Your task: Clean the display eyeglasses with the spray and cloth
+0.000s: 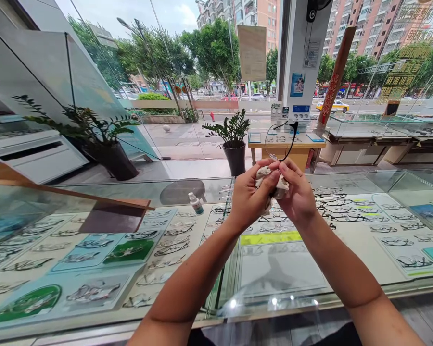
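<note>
Above the glass counter, both hands meet in front of me, fingers closed around a crumpled whitish cloth [282, 183]. A pair of eyeglasses [292, 141] is held in the same grip. Its thin, dark-tipped temples stick up beyond the fingers, while the lenses are mostly hidden by cloth and fingers. My left hand [248, 196] presses the cloth with its thumb and fingers. From the other side, my right hand [299, 194] pinches the cloth and the glasses. A small white spray bottle [196, 203] stands upright on the counter, left of my hands.
The glass display counter [216, 298] holds rows of eyeglasses under its top. A brown board-like stand [115, 215] sits at left. Beyond the counter are potted plants [234, 156], a wooden display table [286, 144], more glass cases [368, 126] and large windows facing a street.
</note>
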